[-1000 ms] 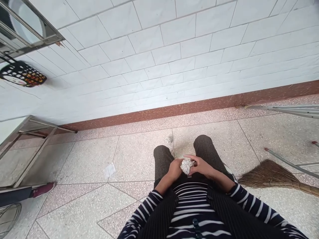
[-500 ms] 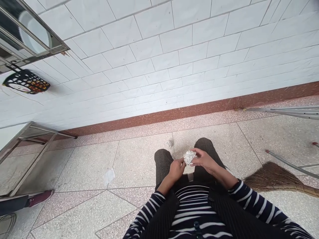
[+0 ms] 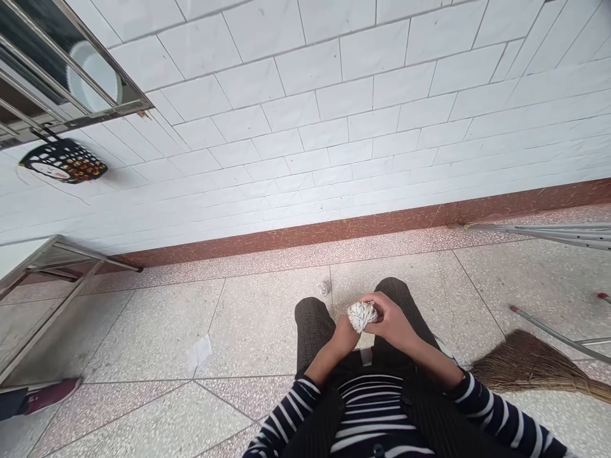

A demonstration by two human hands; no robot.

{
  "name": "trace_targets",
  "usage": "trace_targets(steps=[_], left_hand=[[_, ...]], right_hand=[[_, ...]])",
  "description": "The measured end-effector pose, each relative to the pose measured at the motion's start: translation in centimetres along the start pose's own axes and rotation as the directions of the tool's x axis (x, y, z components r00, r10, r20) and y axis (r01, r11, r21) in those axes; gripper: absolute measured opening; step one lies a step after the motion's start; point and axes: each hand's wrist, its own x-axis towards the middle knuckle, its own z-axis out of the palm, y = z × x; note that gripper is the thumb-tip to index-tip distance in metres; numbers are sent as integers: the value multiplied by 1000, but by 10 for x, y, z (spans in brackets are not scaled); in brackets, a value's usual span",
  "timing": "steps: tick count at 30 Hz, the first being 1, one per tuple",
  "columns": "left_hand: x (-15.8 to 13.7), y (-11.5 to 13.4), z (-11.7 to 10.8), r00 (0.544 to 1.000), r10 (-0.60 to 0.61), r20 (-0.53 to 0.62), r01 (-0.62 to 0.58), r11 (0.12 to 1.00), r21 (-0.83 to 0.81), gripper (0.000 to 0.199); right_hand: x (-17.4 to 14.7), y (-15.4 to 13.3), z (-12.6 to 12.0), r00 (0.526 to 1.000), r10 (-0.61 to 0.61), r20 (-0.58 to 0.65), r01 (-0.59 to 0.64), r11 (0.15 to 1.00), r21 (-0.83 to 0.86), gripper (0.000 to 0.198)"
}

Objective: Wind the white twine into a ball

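Over my lap I hold a rounded white ball of cord [image 3: 361, 315], with dark lines between what look like wound strands. My right hand [image 3: 390, 321] grips its right side, thumb in front and fingers curled around the far edge. Against the lower left of the ball is my left hand [image 3: 344, 336], closed, its fingertips partly hidden behind the ball. A smaller white patterned ball [image 3: 322, 289] lies on the floor just beyond my left knee.
A straw broom [image 3: 525, 361] lies to my right, near metal legs with red tips [image 3: 548, 321]. White paper [image 3: 199, 351] is on the floor at left. A metal-framed table [image 3: 60, 289] and a person's shoe [image 3: 52, 393] are farther left. The tiled wall [image 3: 305, 137] rises ahead.
The ball has turned in my hands, and its visible strands now look twisted to one side. My left hand has shifted closer under it. The view has tilted slightly.
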Motion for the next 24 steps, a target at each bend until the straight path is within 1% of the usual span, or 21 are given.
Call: trace_targets(steps=[2, 4, 7, 9, 12, 13, 14, 16, 19, 21, 23, 24], left_hand=[[-5, 0, 4, 999, -50, 9, 50, 999, -20, 17], [-10, -1, 5, 993, -113, 22, 114, 991, -66, 24], [-15, -5, 2, 992, -128, 11, 129, 987, -92, 27], [-16, -9, -1, 993, -121, -10, 121, 992, -35, 26], [-18, -12, -4, 994, -104, -37, 109, 984, 139, 28], [-19, -11, -5, 995, -92, -30, 96, 978, 184, 29], [-20, -9, -6, 997, -79, -9, 79, 975, 209, 29], [-23, -3, -7, 997, -54, 46, 43, 979, 201, 29], [-28, 11, -7, 992, -51, 112, 37, 992, 123, 30], [-30, 21, -7, 987, -61, 152, 50, 996, 80, 31], [-30, 29, -8, 981, -69, 180, 56, 995, 78, 31], [-30, 32, -9, 981, -68, 183, 49, 993, 106, 31]], right_hand=[[5, 4, -7, 998, 45, -39, -44, 999, 32, 44], [10, 6, -13, 995, 81, -64, -75, 994, 81, 46], [16, 4, -15, 992, 118, -44, -109, 981, 158, 45], [17, 1, -12, 990, 140, -27, -132, 969, 209, 43], [19, -2, -5, 990, 137, -22, -128, 964, 231, 43], [19, -1, -4, 991, 131, -20, -123, 966, 226, 43], [20, 0, -4, 992, 125, -24, -117, 968, 222, 43], [22, 5, -5, 990, 123, -64, -106, 969, 223, 42], [27, 15, -11, 981, 133, -145, -93, 964, 250, 42], [29, 24, -15, 976, 140, -167, -93, 961, 262, 43], [31, 33, -17, 973, 147, -178, -105, 968, 229, 44], [32, 37, -17, 971, 152, -187, -117, 976, 185, 44]])
